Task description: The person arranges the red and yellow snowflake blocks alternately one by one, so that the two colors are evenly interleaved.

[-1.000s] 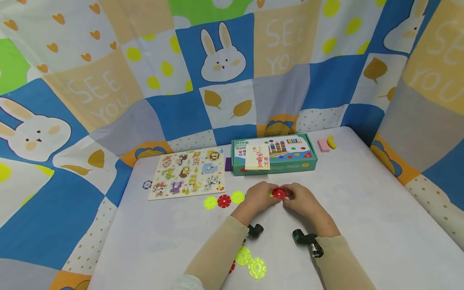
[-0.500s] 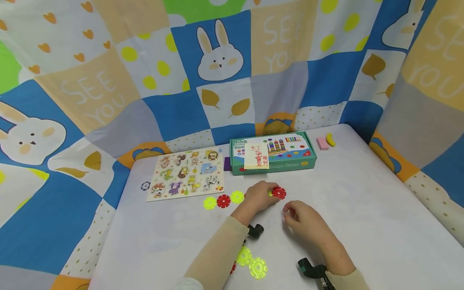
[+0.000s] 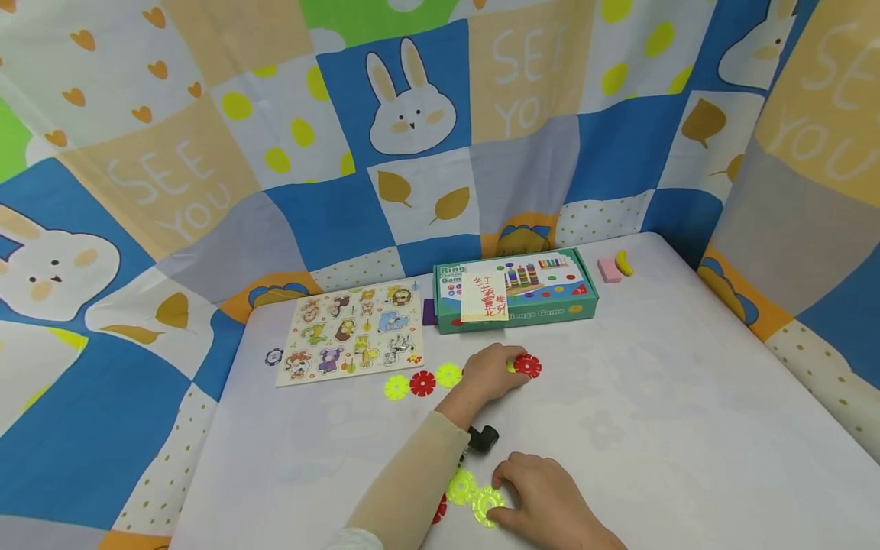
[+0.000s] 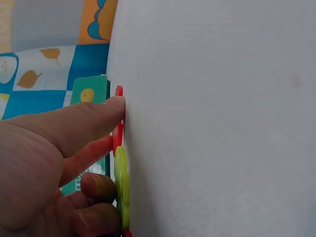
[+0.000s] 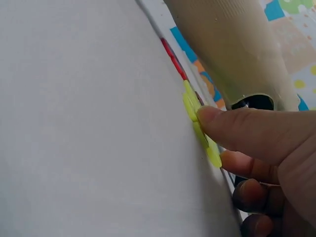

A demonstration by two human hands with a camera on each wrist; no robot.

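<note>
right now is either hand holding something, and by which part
No hold is certain: the left hand touches the rightmost red disc; the right hand has thumb and finger at the rim of the nearest yellow disc.

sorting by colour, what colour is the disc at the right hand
Yellow-green; the disc at the right hand shows best in the head view.

Board [image 3: 351, 334] left of box [image 3: 539, 294] | disc row [image 3: 449, 375] before box

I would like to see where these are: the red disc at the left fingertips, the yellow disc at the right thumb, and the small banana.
Red disc [image 3: 529, 370]: head view, on its upper face.
Yellow disc [image 3: 486, 506]: head view, near its face's middle.
Small banana [image 3: 622, 264]: head view, middle of its curve.
</note>
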